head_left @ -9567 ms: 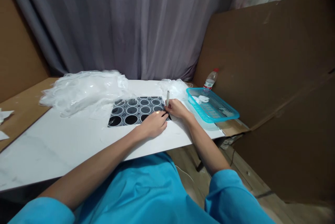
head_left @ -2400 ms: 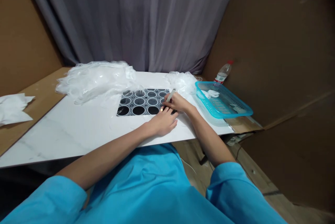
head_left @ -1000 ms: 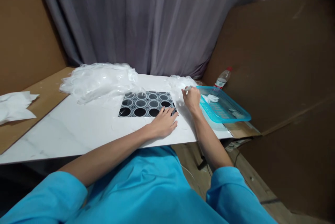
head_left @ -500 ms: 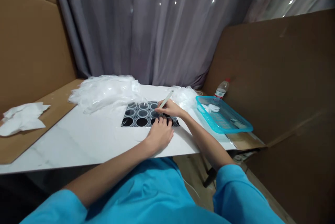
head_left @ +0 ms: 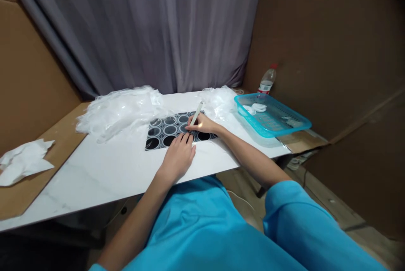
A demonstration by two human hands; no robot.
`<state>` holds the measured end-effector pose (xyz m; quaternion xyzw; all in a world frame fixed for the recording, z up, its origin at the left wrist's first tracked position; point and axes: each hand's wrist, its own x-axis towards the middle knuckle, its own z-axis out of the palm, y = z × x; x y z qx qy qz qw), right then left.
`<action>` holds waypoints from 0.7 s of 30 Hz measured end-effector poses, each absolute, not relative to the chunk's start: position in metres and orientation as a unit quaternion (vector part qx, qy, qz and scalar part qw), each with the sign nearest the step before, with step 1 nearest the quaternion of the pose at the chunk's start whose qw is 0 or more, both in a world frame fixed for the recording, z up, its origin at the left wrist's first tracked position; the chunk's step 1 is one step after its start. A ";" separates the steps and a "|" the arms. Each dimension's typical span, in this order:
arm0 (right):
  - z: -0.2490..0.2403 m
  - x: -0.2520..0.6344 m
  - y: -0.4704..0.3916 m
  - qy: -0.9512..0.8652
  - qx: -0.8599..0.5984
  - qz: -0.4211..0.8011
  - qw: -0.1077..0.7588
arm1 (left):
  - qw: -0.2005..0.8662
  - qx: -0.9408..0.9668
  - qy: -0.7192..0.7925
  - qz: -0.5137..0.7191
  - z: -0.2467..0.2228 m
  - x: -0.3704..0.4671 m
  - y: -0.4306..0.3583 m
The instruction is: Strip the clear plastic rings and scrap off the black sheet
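The right hand [head_left: 206, 123] has its fingers closed round a slim pen-like tool [head_left: 198, 111], likely light, stiff, best pinched low. The left hand [head_left: 177, 158], fingers loosely bent, touches the circle-patterned sheet [head_left: 160, 131] on the counter [head_left: 104, 169], probably thin, slippery, steadied by its edges.

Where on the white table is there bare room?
Widest: left of the patterned sheet and left hand, before the larger white heap. Narrower: between right forearm and blue basket. Crowded: the sheet, under right hand and pen-like tool, and the back, around the smaller heap.
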<state>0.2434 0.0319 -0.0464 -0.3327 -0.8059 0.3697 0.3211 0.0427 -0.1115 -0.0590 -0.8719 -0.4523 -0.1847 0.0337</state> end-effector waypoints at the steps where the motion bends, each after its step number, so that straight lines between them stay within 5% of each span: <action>1: -0.046 0.243 0.031 -0.807 -0.333 0.367 0.322 | 0.031 -0.871 -0.453 -0.187 -0.061 0.043 -0.113; 21: -0.045 0.241 0.026 -0.816 -0.331 0.346 0.325 | -0.001 -0.864 -0.463 -0.196 -0.065 0.038 -0.121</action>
